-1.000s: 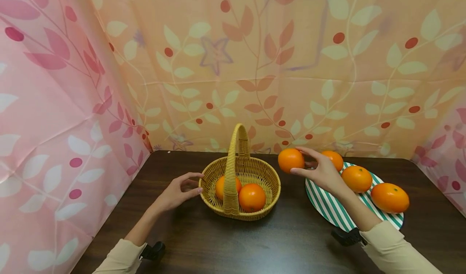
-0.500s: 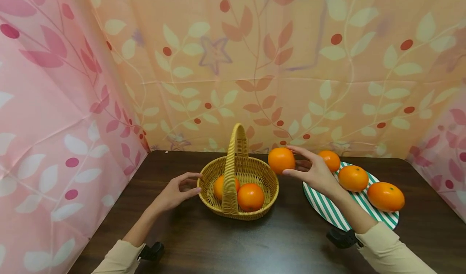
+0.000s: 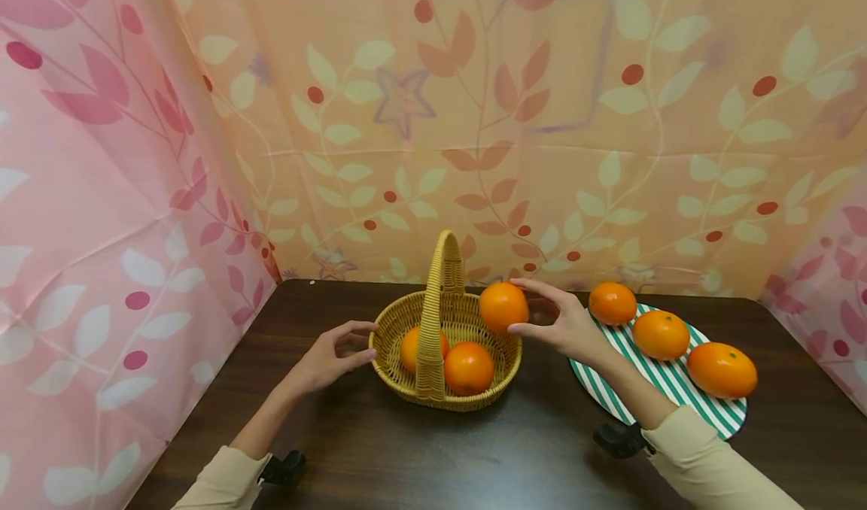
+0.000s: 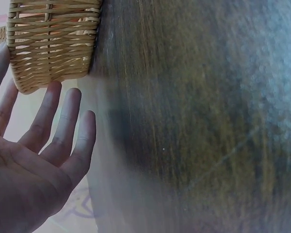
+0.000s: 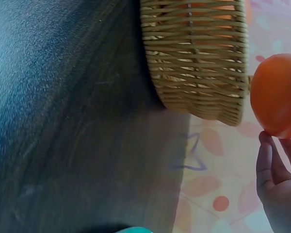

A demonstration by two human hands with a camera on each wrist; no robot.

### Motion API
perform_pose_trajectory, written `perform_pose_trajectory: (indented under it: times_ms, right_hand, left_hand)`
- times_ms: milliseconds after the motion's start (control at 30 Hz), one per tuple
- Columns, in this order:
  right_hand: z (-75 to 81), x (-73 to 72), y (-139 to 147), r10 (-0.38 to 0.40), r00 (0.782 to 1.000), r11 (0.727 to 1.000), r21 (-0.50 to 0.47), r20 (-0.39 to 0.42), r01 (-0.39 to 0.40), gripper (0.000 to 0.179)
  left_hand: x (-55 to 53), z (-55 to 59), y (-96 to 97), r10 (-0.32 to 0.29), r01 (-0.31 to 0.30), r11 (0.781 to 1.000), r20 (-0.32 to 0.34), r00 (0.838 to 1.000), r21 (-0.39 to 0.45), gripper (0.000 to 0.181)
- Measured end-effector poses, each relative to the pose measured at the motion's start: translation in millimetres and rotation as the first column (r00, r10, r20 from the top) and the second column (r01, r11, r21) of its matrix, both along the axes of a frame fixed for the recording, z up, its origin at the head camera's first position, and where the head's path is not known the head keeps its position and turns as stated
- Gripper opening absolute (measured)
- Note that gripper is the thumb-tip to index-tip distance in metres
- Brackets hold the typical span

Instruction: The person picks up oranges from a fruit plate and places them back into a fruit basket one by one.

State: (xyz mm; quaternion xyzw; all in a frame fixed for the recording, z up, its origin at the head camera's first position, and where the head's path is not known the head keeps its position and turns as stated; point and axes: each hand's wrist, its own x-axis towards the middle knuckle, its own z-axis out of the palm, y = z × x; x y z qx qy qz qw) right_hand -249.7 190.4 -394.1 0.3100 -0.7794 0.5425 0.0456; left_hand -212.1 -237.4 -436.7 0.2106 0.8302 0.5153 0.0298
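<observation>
In the head view my right hand (image 3: pixel 565 329) pinches an orange (image 3: pixel 503 308) between thumb and fingers, over the right rim of a wicker basket (image 3: pixel 393 374). The right wrist view shows that orange (image 5: pixel 277 97) at the fingertips, beyond the basket's side (image 5: pixel 196 63). Two more oranges lie inside the basket, one in front (image 3: pixel 469 368), the other partly behind the arched handle (image 3: pixel 433 299). My left hand (image 3: pixel 323 361) has its fingertips at the basket's left rim. Its fingers look loosely extended in the left wrist view, beside the woven wall (image 4: pixel 53 48).
On the right, a green-and-white striped plate (image 3: pixel 599 386) bears three oranges in a row, the middle one (image 3: pixel 661 335) between the others. Everything stands on a dark wooden table (image 3: pixel 379 457). Floral cloth (image 3: pixel 576 194) hangs behind the table and at its sides.
My right hand has carried the orange leftward from beside the plate to over the basket's right rim. The left hand has stayed at the basket.
</observation>
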Motion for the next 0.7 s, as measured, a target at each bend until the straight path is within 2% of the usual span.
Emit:
perform_pose_trajectory:
  times_ms: [267,500,700]
  right_hand:
    - [-12.7,-7.1,-14.5,0.026,0.997,0.999,0.03,-0.078,-0.023,0.069]
    - [-24.0,-8.2,-18.2,0.012,0.995,0.996,0.092,-0.094,-0.003,0.07]
    - [-26.5,-7.2,-18.6,0.026,0.993,0.994,0.106,-0.116,-0.014,0.068]
  left_hand:
    - [0.3,-0.4,-0.4,0.006,-0.007,1.0,-0.005,1.0,-0.017,0.044]
    - [0.3,0.4,0.0,0.001,-0.001,1.0,-0.002,1.0,-0.014,0.044]
    - [0.2,0.3,-0.5,-0.01,0.01,1.0,0.0,1.0,0.0,0.044]
